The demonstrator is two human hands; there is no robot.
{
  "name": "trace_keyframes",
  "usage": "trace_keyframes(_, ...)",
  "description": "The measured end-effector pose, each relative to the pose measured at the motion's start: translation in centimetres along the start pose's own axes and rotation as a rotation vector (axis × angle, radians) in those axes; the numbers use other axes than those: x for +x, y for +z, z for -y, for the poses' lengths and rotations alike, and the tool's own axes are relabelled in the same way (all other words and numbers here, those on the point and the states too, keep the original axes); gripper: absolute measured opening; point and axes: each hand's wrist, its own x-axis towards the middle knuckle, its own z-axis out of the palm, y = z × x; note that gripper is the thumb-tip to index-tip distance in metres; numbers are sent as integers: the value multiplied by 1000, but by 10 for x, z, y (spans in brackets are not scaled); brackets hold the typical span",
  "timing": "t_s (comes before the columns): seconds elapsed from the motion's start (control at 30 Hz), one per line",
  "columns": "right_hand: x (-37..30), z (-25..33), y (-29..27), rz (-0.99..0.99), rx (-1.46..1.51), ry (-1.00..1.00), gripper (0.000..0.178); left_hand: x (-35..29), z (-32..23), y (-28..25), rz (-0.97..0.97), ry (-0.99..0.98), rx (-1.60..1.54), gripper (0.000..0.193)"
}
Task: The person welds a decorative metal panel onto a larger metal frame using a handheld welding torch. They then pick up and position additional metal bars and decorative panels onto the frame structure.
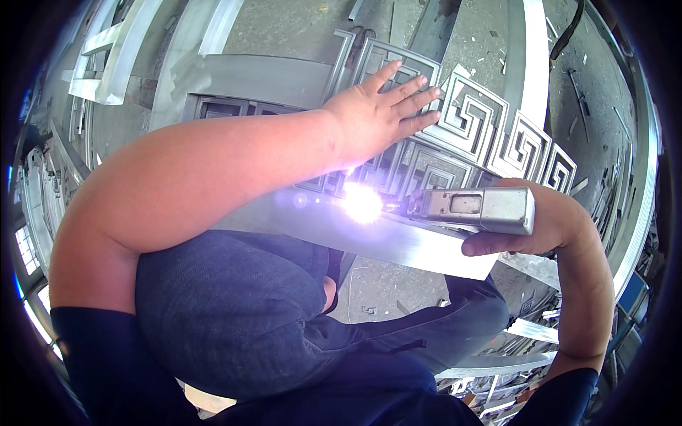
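Note:
My left hand [387, 113] rests with its fingers spread on a silver metal lattice [490, 121] of square-spiral, Greek-key shapes. In my right hand [550, 226] is a boxy metal handheld welding gun [490, 209], its nozzle pointing left. A dazzling white-violet glare [362, 202] burns at the nozzle tip and hides the spot it meets, along the inner edge of a wide flat metal strip [447, 248]. That strip runs beside the lattice on the side nearest my body. Most of my right fingers are hidden behind the gun; the thumb shows below it.
Metal frame pieces [103, 60] lie at the far left. A long pale bar [536, 64] stretches away beyond the lattice. Offcuts and scraps litter the concrete floor [590, 128], with more metal lengths at lower right. My bent knee [220, 305] is close to the strip.

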Motion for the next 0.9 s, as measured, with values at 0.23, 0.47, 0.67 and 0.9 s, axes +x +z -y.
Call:
trace_keyframes(0.23, -1, 1, -3, 25, 0, -13, 43, 0, 0, 0, 12, -3, 51, 90)
trace_keyframes(0.47, -1, -2, -5, 68, 11, -22, 40, 1, -2, 5, -20, -14, 68, 100)
trace_keyframes(0.67, -5, -1, -6, 67, 43, -2, 41, 2, -3, 9, -41, -18, 80, 116)
trace_keyframes(0.9, -10, -5, -7, 69, 76, 23, 43, 0, -2, 4, -10, -10, 66, 120)
